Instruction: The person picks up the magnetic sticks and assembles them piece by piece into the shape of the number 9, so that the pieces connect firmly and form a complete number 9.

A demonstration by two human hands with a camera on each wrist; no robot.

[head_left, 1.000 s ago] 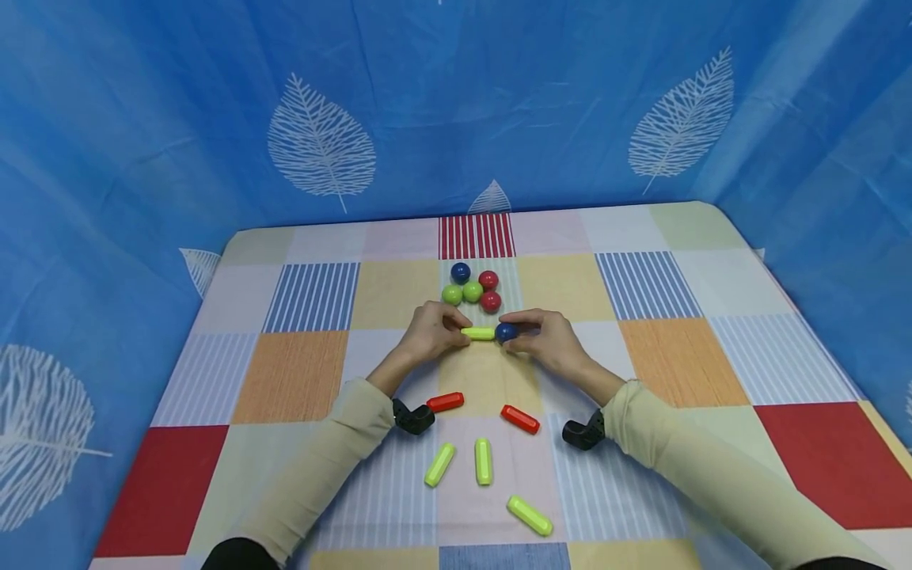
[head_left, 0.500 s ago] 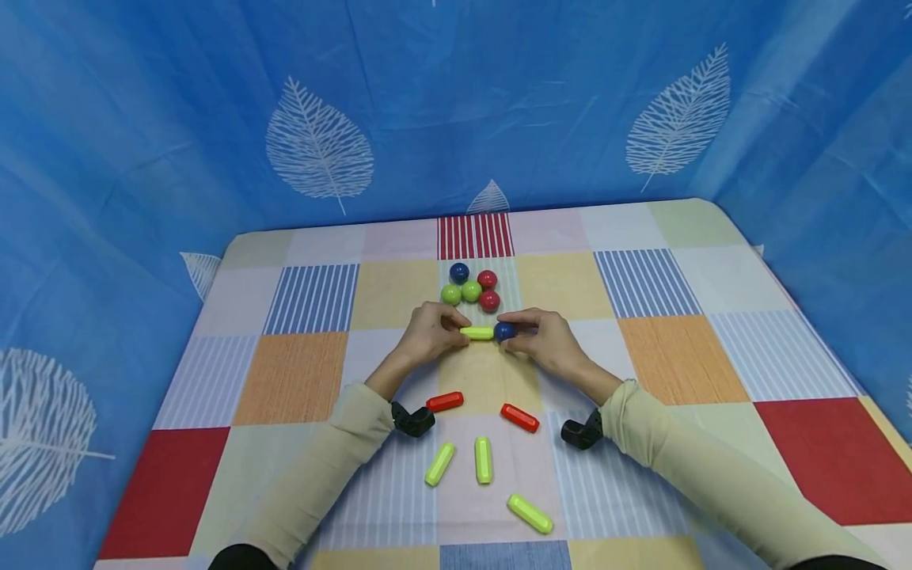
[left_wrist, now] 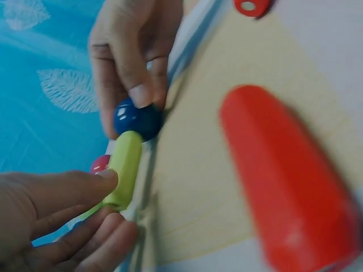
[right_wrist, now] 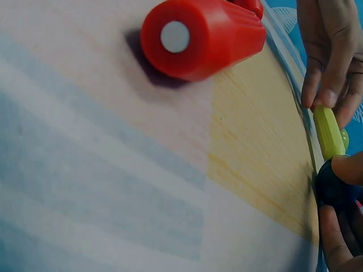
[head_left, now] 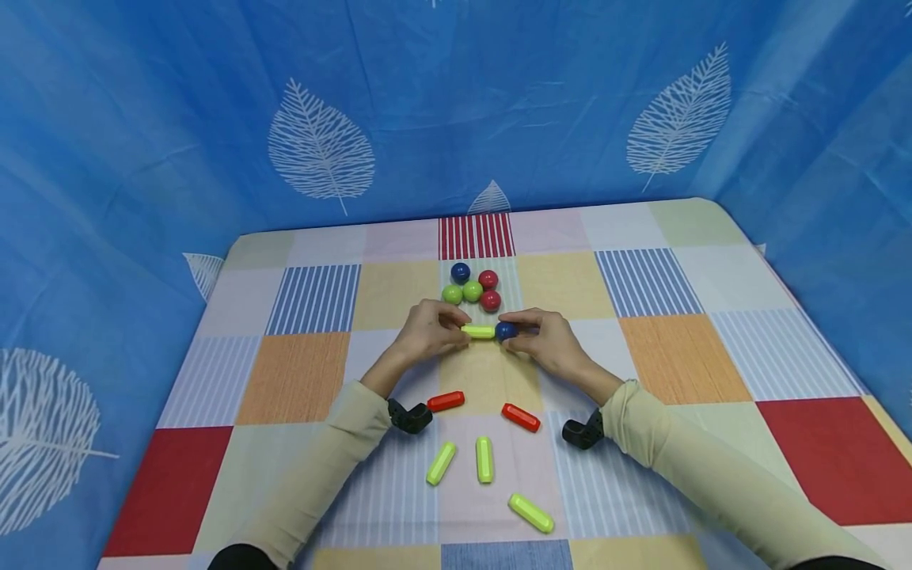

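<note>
Between the two hands, a yellow-green rod (head_left: 479,332) meets a dark blue ball (head_left: 506,331) end to end; in the left wrist view the rod (left_wrist: 126,164) touches the ball (left_wrist: 136,119). My left hand (head_left: 431,331) pinches the rod's left end between thumb and fingers. The ball is gripped by my right hand (head_left: 547,339), thumb on the near side and fingers on the far side. In the right wrist view, the thumb and fingers partly cover the ball (right_wrist: 334,184).
Just beyond the hands sit a blue ball (head_left: 460,272), two green balls (head_left: 473,291) and two red balls (head_left: 489,301). Nearer the body lie two red rods (head_left: 520,417) and three yellow-green rods (head_left: 484,460) on the patchwork tablecloth (head_left: 285,451). A blue curtain (head_left: 456,103) hangs behind.
Both hands keep hold of the rod and the ball, which stay end to end in nearly the same place. The loose balls and rods lie as before.
</note>
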